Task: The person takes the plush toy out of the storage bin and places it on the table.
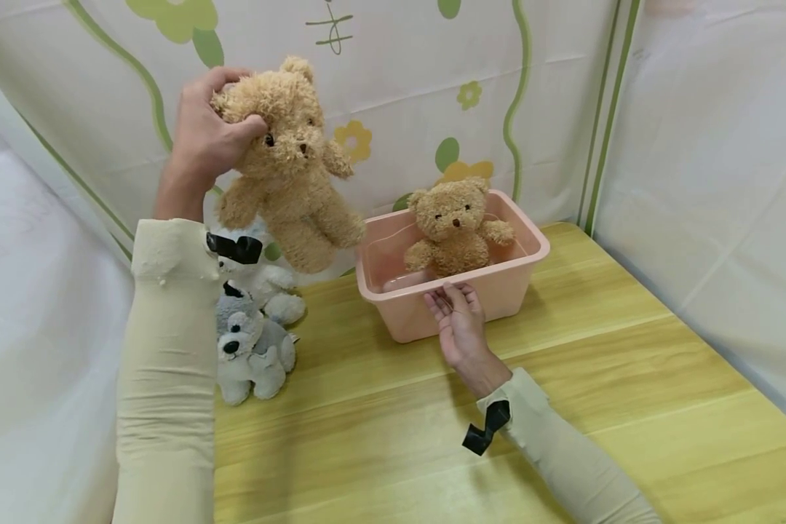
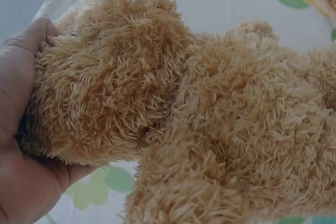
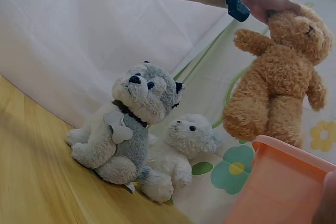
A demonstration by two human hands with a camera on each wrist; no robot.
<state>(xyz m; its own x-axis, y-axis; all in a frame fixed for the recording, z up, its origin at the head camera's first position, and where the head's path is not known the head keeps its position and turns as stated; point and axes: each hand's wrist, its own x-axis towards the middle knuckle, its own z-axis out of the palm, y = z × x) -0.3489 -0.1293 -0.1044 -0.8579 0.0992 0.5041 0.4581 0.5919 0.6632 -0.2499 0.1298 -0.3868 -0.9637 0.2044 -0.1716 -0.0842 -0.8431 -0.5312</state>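
My left hand (image 1: 212, 131) holds a tan teddy bear (image 1: 288, 175) by its head, thumb at the front beside one eye. The bear hangs in the air, tilted, left of a pink plastic bin (image 1: 393, 320), its feet near the bin's left rim. In the left wrist view, my palm wraps around the shaggy head. A second tan teddy bear (image 1: 455, 225) sits upright inside the bin, facing me. Palm up, my right hand (image 1: 461, 324) grips the bin's front rim with curled fingers. Only a sliver of that hand shows in the right wrist view.
A grey-and-white plush dog (image 3: 131, 124) sits on the wooden table (image 1: 340, 437), left of the bin. Behind it sits a white plush toy (image 3: 184, 145), partly hidden by my left sleeve in the head view. A flower-patterned curtain (image 1: 406, 65) hangs close behind the bin.
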